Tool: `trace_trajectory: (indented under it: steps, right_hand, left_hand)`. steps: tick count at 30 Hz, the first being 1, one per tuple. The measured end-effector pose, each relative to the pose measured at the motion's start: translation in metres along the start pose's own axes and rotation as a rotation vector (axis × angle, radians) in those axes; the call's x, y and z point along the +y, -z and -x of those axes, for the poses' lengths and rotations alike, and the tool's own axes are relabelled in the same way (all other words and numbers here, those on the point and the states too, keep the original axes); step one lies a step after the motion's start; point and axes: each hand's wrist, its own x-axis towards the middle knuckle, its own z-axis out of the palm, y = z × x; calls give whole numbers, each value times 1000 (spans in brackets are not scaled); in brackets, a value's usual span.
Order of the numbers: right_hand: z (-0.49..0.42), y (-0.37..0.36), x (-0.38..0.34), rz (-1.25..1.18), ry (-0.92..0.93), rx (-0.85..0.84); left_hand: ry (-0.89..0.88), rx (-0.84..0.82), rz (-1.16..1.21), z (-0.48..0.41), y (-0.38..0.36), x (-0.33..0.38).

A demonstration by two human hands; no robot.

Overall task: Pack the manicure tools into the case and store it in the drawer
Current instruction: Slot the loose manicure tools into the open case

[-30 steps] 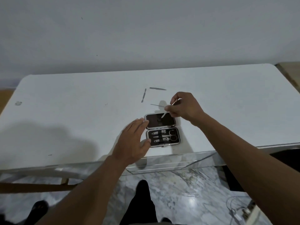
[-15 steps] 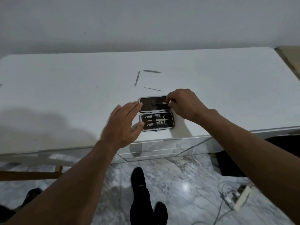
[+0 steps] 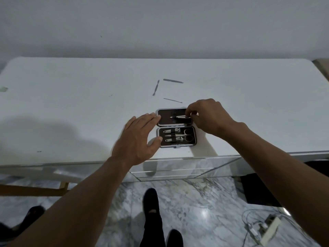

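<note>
An open manicure case (image 3: 193,138) lies near the front edge of the white table (image 3: 71,107). Its near half holds clippers and small scissors under straps. My right hand (image 3: 208,118) pinches a thin metal tool (image 3: 179,116) and holds it over the far half of the case. My left hand (image 3: 137,139) rests flat with fingers spread against the case's left side. Three loose tools lie beyond the case: a cuticle pusher (image 3: 156,87), a nail file (image 3: 173,80) and a thin pick (image 3: 172,100).
Mirrored drawer fronts (image 3: 178,171) sit below the table's front edge. Marble floor, my dark shoes (image 3: 151,200), and a white power strip with cables (image 3: 267,229) lie below. A grey wall backs the table.
My right hand brought the thin tool down from above the table onto the far half of the case. My left hand slid closer against the case's left side.
</note>
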Motion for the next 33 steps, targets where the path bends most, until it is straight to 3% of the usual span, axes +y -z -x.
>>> trace_trajectory:
  steps: [11, 33]
  right_hand:
    - [-1, -9, -7, 13, -38, 59]
    - [-16, -14, -11, -145, -39, -38]
  left_hand:
    - [19, -12, 8, 0, 0, 0]
    - [26, -15, 26, 0, 2, 1]
